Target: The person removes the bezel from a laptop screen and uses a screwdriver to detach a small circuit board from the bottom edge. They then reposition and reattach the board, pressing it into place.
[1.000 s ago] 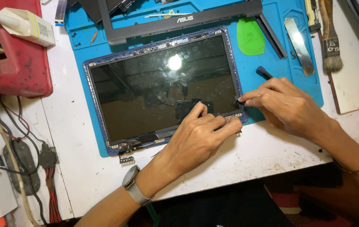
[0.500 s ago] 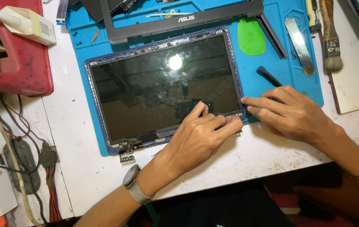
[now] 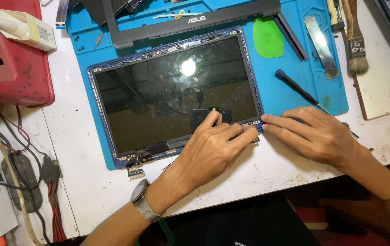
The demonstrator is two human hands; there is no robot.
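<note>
Both hands bear on the near right corner of the laptop screen panel (image 3: 172, 91), which lies flat and face up in its blue lid shell on the blue work mat (image 3: 291, 86). The panel's long axis runs left to right, tilted slightly up toward the right; nearly all of it lies ahead of and to the left of the fingers.

The left hand (image 3: 208, 152) rests palm down over the lower edge, its fingers (image 3: 236, 132) extended flat and pressing on the bottom strip, thumb on the glass. They clasp nothing.

The right hand (image 3: 318, 134) lies flat on the desk (image 3: 81, 191) just right of the corner, its fingers (image 3: 277, 122) pointing left with tips touching the shell's corner, nearly meeting the left fingertips. They are stretched out, not closed on anything.

Both hands are equally near the corner. A black screwdriver (image 3: 297, 89) lies just beyond the right fingers. The loose hinge bracket (image 3: 135, 159) sits well left of the left wrist.
</note>
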